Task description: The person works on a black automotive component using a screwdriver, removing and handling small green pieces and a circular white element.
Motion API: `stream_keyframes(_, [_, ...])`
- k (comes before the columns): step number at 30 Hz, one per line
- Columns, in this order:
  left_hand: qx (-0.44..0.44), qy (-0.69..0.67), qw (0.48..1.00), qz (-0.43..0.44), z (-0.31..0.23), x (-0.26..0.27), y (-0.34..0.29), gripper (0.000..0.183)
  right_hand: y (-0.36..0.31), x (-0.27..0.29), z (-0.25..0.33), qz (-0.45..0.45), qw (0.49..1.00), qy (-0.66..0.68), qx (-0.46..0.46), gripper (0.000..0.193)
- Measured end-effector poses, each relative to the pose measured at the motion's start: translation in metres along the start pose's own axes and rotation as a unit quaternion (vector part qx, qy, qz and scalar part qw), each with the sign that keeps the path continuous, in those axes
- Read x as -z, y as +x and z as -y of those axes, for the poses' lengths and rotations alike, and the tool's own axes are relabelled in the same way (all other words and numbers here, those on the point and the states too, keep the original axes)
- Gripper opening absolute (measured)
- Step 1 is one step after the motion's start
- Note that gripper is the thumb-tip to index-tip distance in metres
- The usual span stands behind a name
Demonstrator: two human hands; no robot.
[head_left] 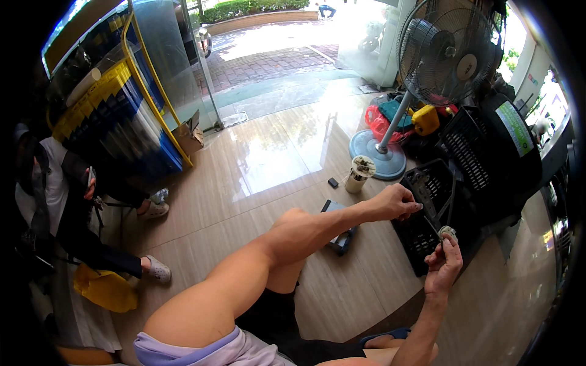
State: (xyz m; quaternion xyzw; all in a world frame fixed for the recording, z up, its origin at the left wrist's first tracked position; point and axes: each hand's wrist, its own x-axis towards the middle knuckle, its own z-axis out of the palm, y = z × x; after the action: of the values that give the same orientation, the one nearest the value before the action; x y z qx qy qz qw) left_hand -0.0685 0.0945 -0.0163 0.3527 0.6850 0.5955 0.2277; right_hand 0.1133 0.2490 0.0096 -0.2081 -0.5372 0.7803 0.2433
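My right hand point(444, 265) pinches a small, round, pale part with a rough surface point(447, 233) between thumb and fingertips, held up at the right. Further left and a little farther away, my left hand point(395, 204) reaches out with its fingers drawn together in a pinch. A tiny pale bit shows at its fingertips, too small to name. Below and beyond both hands stands a black plastic crate point(416, 247) with slotted sides; tools or metal parts seem to lie in it, but they are too dark to tell.
A pedestal fan point(383, 160) stands beyond the crate. On the tiled floor are a pale cylindrical container point(356, 180), a small black block point(332, 182) and a grey-and-black device point(337, 241) partly behind my left arm. At left, a seated person point(52, 183) holds a phone beside a yellow-framed rack point(131, 73).
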Motion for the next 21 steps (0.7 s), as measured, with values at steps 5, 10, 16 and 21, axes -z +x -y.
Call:
stream_keyframes(5, [0.019,-0.143,0.99,0.007,0.004,-0.006,0.004,0.043,0.002,-0.002,-0.006,0.019,1.0,-0.014,0.006,0.019])
stream_keyframes(10, [0.036,-0.156,0.986,0.04,0.002,-0.009,0.002,0.041,0.001,-0.003,-0.01,0.019,1.0,-0.023,0.006,0.019])
stream_keyframes(16, [0.035,-0.167,0.984,0.053,0.001,-0.011,0.002,0.041,0.002,-0.004,-0.01,0.017,0.999,-0.029,0.014,0.02])
stream_keyframes(21, [0.021,-0.181,0.981,0.06,0.0,-0.013,0.0,0.041,0.0,-0.005,-0.013,0.031,0.998,-0.052,0.005,0.021])
